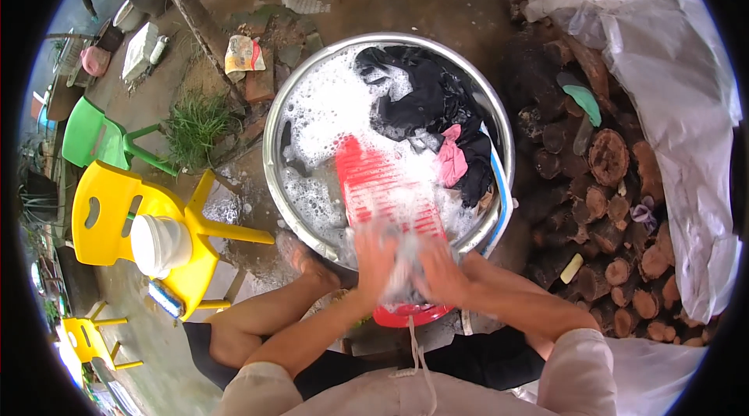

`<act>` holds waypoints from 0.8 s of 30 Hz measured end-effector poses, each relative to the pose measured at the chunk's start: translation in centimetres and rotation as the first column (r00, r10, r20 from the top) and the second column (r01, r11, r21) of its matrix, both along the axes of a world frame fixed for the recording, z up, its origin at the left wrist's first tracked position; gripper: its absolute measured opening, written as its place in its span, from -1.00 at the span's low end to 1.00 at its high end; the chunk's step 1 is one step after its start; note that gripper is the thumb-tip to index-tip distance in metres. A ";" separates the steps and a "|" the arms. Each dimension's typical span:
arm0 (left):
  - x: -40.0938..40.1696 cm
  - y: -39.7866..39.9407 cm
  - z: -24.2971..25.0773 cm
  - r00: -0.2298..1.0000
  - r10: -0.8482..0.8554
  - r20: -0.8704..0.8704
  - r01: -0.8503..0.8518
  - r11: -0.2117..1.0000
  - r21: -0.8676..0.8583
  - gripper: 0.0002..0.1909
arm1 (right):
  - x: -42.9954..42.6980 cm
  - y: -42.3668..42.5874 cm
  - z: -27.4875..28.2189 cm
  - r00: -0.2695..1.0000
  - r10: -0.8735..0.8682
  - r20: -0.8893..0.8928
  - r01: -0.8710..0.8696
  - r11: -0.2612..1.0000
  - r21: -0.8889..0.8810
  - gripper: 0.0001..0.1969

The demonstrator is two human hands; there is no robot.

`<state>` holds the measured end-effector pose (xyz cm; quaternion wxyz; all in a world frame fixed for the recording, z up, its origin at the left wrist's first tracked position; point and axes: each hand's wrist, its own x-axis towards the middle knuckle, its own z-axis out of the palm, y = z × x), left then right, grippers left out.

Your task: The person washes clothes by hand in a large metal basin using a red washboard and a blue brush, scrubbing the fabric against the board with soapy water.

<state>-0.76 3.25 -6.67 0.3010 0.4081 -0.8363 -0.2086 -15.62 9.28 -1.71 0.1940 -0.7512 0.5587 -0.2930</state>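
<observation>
A large round metal basin [271, 141] holds sudsy water. Inside it leans a red plastic washboard [366, 176], its near end resting over the rim towards me. My left hand [374, 258] and my right hand [439, 270] both press on a wet, greyish cloth [401, 270] on the lower part of the board; the hands and cloth are blurred. Black clothes [418, 88] lie in the foam at the basin's far right, with a pink cloth [452, 157] on them. A blue-and-white strip [498, 182] hangs over the right rim.
At the left, a yellow plastic chair [108, 211] bears a white bucket [158, 245] and a blue-and-white scrubbing brush [165, 299]. A green chair [93, 135] stands beyond it. Stacked logs [608, 157] and plastic sheeting [661, 65] lie at the right. Grass [202, 126] grows left of the basin.
</observation>
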 end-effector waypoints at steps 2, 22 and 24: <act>0.4 0.7 -2.4 0.998 -0.065 -0.027 0.065 0.998 0.005 -0.57 | 0.0 -0.6 1.1 0.986 0.070 -0.151 -0.063 0.997 0.049 -0.52; -0.4 -10.0 2.9 0.995 0.055 0.081 -0.085 0.901 0.426 -0.66 | 3.7 3.9 -1.4 0.668 -0.721 0.185 0.632 0.681 0.370 -0.57; -0.5 -7.3 4.6 0.988 0.150 0.035 -0.153 0.924 0.351 -0.69 | 3.3 -0.2 -0.5 0.553 -0.701 0.451 0.548 0.714 0.436 -0.65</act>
